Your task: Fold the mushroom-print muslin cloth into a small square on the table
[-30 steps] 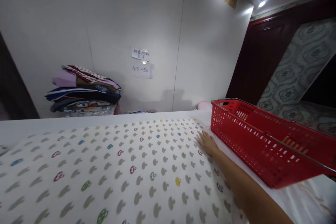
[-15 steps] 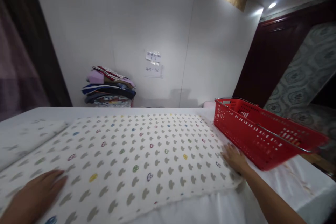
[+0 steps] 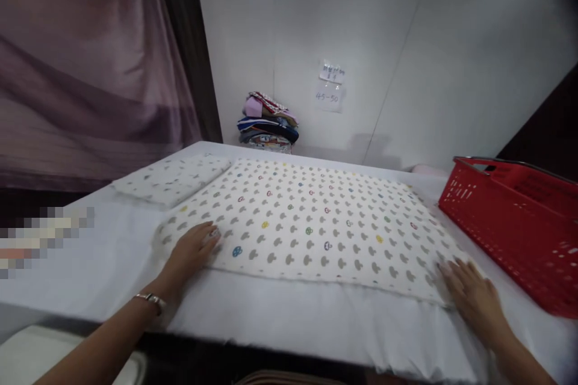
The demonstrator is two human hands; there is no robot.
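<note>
A white cloth printed with grey and coloured mushrooms lies spread flat on the white-covered table. My left hand rests on its near left part, fingers stretched out, with a bracelet on the wrist. On the near right corner lies my right hand, palm down with the fingers extended. Neither hand holds anything. Beside the cloth's left edge is a second white cloth with small dark prints.
A red plastic basket stands on the right of the table. Folded fabrics are stacked by the back wall, near paper labels. A pink curtain hangs at the left, and a pale seat-like object is at lower left.
The view has turned left and down, showing the table's front edge. My left hand has moved further onto the cloth's near part; my right hand stays by the right edge.
</note>
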